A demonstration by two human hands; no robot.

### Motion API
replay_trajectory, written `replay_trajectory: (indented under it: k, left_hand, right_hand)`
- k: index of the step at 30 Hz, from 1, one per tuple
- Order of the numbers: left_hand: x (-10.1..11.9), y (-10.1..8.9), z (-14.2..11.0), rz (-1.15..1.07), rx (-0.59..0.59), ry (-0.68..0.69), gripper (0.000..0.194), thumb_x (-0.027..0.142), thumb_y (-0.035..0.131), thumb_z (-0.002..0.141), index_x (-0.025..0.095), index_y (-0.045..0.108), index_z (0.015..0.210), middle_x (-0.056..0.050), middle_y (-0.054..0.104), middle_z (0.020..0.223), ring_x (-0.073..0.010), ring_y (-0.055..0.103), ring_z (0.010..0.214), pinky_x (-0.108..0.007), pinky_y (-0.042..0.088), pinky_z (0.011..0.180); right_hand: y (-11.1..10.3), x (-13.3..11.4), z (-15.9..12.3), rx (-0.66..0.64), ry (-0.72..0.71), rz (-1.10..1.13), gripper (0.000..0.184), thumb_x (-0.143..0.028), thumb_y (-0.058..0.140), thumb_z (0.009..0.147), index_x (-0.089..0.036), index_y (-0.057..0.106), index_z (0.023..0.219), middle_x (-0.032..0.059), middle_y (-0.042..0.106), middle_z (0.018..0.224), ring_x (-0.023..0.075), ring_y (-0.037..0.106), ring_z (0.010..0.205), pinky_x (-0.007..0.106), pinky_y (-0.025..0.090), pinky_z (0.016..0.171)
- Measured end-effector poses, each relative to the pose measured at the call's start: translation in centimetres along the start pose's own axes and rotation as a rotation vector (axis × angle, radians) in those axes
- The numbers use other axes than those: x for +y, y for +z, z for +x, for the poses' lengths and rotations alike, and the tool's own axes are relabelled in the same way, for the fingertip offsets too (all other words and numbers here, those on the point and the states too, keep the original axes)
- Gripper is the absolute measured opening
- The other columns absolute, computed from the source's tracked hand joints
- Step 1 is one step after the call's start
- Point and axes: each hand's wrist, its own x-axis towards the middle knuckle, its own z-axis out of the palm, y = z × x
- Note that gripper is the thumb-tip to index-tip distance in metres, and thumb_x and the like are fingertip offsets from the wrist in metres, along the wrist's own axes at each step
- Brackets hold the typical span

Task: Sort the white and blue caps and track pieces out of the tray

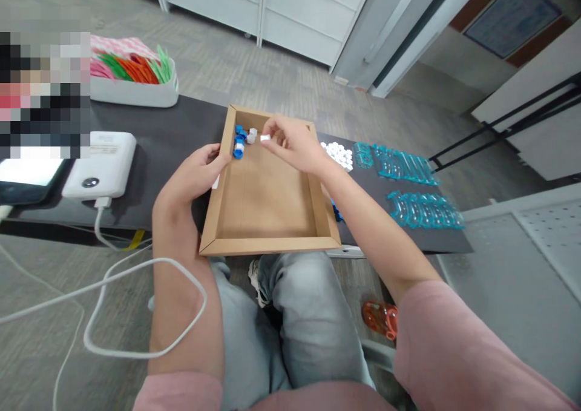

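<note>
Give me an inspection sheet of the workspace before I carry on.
Surface: dark table, bearing the cardboard tray.
Job's things: small blue pieces and translucent pieces near the tray's far left corner; white pile and teal pieces right of the tray.
Clutter: white bin of coloured strips and white device, both left.
Grippers: bare hands; right hand pinches a white piece over the tray; left hand at its left rim, grip unclear.
Cables: white cable plugged into the device; white loop crosses the left forearm in view.
Surroundings: white cabinets, grey floor.
</note>
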Motion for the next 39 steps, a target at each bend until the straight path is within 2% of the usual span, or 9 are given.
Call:
replay_trajectory:
  k: [3, 6, 10, 14, 19, 25, 30, 34, 39]
  left_hand:
    - [0.3, -0.2, -0.2, 0.015, 0.007, -0.006, 0.050, 0.046, 0.076, 0.099, 0.020, 0.086, 0.141, -0.011, 0.092, 0.133, -0.0371, 0.081, 0.136, -0.045, 0.069, 0.121]
    - [0.7, -0.2, -0.5, 0.011, 0.010, -0.011, 0.048, 0.045, 0.077, 0.098, 0.021, 0.086, 0.138, -0.011, 0.092, 0.132, -0.0377, 0.081, 0.138, -0.044, 0.069, 0.120]
    - [1.2, 0.0, -0.8, -0.035, 0.010, -0.021, 0.037, 0.038, 0.074, 0.101, 0.019, 0.084, 0.131, -0.011, 0.092, 0.129, -0.0365, 0.081, 0.140, -0.044, 0.068, 0.121]
    - [1.2, 0.2, -0.6, -0.033, 0.034, -0.041, 0.032, 0.033, 0.072, 0.101, 0.018, 0.081, 0.127, -0.011, 0.092, 0.132, -0.0345, 0.081, 0.139, -0.043, 0.066, 0.124]
    - [0.7, 0.4, -0.3, -0.016, 0.059, -0.058, 0.038, 0.037, 0.074, 0.100, 0.019, 0.081, 0.133, -0.009, 0.092, 0.132, -0.0355, 0.081, 0.139, -0.045, 0.068, 0.122]
    - [0.8, 0.3, -0.5, -0.008, 0.027, -0.055, 0.041, 0.036, 0.070, 0.104, 0.017, 0.080, 0.139, -0.011, 0.091, 0.134, -0.0350, 0.080, 0.140, -0.044, 0.068, 0.121]
    - [0.8, 0.4, -0.5, -0.007, 0.037, -0.061, 0.041, 0.039, 0.071, 0.102, 0.018, 0.082, 0.136, -0.013, 0.089, 0.144, -0.0362, 0.079, 0.144, -0.045, 0.067, 0.124]
    - [0.4, 0.5, -0.1, 0.017, 0.053, -0.043, 0.046, 0.044, 0.075, 0.099, 0.021, 0.083, 0.137, -0.011, 0.090, 0.138, -0.0367, 0.079, 0.141, -0.044, 0.068, 0.121]
    - [-0.5, 0.5, 0.2, 0.003, 0.032, -0.002, 0.049, 0.051, 0.076, 0.101, 0.020, 0.084, 0.138, -0.010, 0.091, 0.130, -0.0358, 0.079, 0.134, -0.043, 0.068, 0.119]
  right_hand:
    - [-4.5, 2.5, -4.7, 0.177, 0.160, 0.005, 0.027, -0.051, 0.069, 0.122, -0.029, 0.078, 0.135, 0.0080, 0.079, 0.124, 0.0283, 0.074, 0.108, 0.046, 0.063, 0.099]
    - [-7.3, 6.0, -10.5, 0.317, 0.341, -0.003, 0.025, -0.050, 0.078, 0.115, -0.029, 0.085, 0.126, 0.0087, 0.081, 0.118, 0.0293, 0.077, 0.105, 0.048, 0.065, 0.097]
    - [-8.4, 9.8, -16.1, 0.323, 0.527, -0.007, 0.022, -0.043, 0.096, 0.097, -0.028, 0.087, 0.110, 0.0110, 0.086, 0.112, 0.0304, 0.078, 0.093, 0.052, 0.068, 0.093]
    - [-7.6, 10.9, -17.3, 0.193, 0.581, 0.015, 0.022, -0.030, 0.101, 0.087, -0.027, 0.084, 0.101, 0.0086, 0.085, 0.104, 0.0306, 0.080, 0.087, 0.051, 0.070, 0.091]
    - [-5.9, 10.9, -16.6, 0.112, 0.531, 0.004, 0.017, -0.032, 0.099, 0.089, -0.028, 0.085, 0.096, 0.0080, 0.084, 0.108, 0.0301, 0.082, 0.088, 0.053, 0.072, 0.098]
    - [-5.7, 10.5, -16.9, 0.295, 0.516, -0.008, 0.024, -0.042, 0.096, 0.093, -0.028, 0.084, 0.109, 0.0099, 0.080, 0.115, 0.0272, 0.076, 0.084, 0.052, 0.071, 0.091]
    - [-6.5, 7.1, -14.3, 0.351, 0.412, -0.046, 0.021, -0.050, 0.081, 0.109, -0.029, 0.084, 0.112, 0.0093, 0.081, 0.108, 0.0285, 0.072, 0.087, 0.049, 0.067, 0.090]
    - [-5.3, 2.8, -8.4, 0.116, 0.181, -0.009, 0.022, -0.047, 0.077, 0.115, -0.028, 0.085, 0.122, 0.0095, 0.082, 0.115, 0.0297, 0.075, 0.098, 0.046, 0.063, 0.097]
    - [0.0, -0.5, 0.7, -0.261, -0.036, -0.035, 0.020, -0.035, 0.081, 0.112, -0.026, 0.081, 0.130, 0.0096, 0.081, 0.128, 0.0328, 0.077, 0.118, 0.044, 0.057, 0.104]
